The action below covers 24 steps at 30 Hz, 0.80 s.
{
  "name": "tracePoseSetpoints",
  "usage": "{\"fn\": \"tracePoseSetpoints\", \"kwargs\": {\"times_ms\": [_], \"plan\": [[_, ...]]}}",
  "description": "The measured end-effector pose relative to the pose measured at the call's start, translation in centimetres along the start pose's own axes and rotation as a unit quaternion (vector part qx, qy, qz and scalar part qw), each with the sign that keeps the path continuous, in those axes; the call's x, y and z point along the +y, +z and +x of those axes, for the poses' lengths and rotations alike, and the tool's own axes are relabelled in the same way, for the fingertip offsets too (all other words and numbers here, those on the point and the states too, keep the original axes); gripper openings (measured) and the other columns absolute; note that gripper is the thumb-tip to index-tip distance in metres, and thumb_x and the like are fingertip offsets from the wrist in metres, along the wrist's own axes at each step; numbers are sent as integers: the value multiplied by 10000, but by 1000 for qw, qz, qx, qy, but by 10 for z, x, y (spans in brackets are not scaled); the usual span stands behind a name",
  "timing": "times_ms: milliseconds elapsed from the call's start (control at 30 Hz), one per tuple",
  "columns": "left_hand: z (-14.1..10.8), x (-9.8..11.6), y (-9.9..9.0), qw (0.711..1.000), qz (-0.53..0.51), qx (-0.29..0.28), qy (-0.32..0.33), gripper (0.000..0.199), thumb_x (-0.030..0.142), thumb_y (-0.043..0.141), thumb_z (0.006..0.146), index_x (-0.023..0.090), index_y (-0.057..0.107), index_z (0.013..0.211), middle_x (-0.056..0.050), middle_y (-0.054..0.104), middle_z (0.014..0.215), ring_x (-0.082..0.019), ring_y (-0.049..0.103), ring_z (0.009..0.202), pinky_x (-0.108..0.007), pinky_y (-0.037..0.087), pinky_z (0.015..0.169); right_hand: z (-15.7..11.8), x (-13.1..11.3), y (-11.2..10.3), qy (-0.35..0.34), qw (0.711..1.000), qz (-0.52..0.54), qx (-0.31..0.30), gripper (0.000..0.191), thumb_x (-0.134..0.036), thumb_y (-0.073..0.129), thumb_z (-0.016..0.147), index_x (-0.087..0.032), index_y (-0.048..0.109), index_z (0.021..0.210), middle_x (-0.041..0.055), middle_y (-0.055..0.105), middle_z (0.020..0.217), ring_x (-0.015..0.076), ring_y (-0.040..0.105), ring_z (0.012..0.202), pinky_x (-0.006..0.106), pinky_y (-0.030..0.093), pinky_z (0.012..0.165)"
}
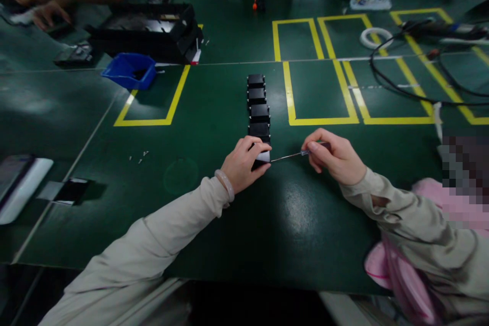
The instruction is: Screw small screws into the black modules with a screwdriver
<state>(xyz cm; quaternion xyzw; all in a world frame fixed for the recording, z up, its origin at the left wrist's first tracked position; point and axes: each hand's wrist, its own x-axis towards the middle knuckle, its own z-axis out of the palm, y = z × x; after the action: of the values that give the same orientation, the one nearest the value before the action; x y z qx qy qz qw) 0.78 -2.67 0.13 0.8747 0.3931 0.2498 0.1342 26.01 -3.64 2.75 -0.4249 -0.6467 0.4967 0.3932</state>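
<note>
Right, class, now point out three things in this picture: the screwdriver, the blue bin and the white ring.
Screwdriver (287,157): head view, on its thin metal shaft.
Blue bin (121,78): head view, on its near side wall.
White ring (363,39): head view, on the left part of its band.

The left hand (241,164) partly covers the nearest black rectangular block (263,157); the right hand (336,155) partly hides the thin metal-shafted screwdriver (287,156). Tiny silvery pieces (145,153) at left are too small to identify. The left edge cuts off a flat white-and-dark device (27,191).
</note>
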Motion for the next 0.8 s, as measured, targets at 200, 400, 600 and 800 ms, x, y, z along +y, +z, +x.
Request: {"fn": "tracePoseSetpoints", "kwargs": {"times_ms": [200, 400, 600, 800], "plan": [[1, 0, -1, 1000, -4, -3, -3, 343, 190, 667, 836, 188, 548, 1158, -93, 559, 1155, -251, 552, 1079, -435, 497, 934, -1, -1, 0, -13, 1000, 4, 4, 163, -354, 541, 960, -193, 528, 984, -73, 516, 559, 79, 518, 470, 226, 404, 463], [0, 0, -1, 1000, -1, -4, 4, 333, 201, 663, 846, 177, 548, 1158, -97, 558, 1151, -248, 548, 1071, -429, 495, 933, -1, 1, 0, -1, 1000, 3, 1, 170, -354, 518, 972, -188, 539, 943, -92, 456, 506, 68, 467, 408, 221, 362, 420], [0, 0, -2, 1000, -1, -4, 3, 335, 203, 659, 849, 184, 542, 1163, -95, 556, 1152, -250, 549, 1071, -432, 499, 928, -2, 0, -1, -14, 1000, 2, -8, 144, -330, 514, 976, -187, 534, 975, -75, 500, 558, 76, 504, 461, 230, 404, 462], [0, 0, -1, 1000, 4, -2, 9, 330, 201, 664, 848, 168, 551, 1156, -100, 559, 1142, -248, 551, 1058, -421, 498, 920, -2, 0, 1, -19, 1000, -5, -5, 127, -305, 498, 982, -181, 522, 999, -74, 500, 561, 79, 508, 465, 228, 405, 464]]}}
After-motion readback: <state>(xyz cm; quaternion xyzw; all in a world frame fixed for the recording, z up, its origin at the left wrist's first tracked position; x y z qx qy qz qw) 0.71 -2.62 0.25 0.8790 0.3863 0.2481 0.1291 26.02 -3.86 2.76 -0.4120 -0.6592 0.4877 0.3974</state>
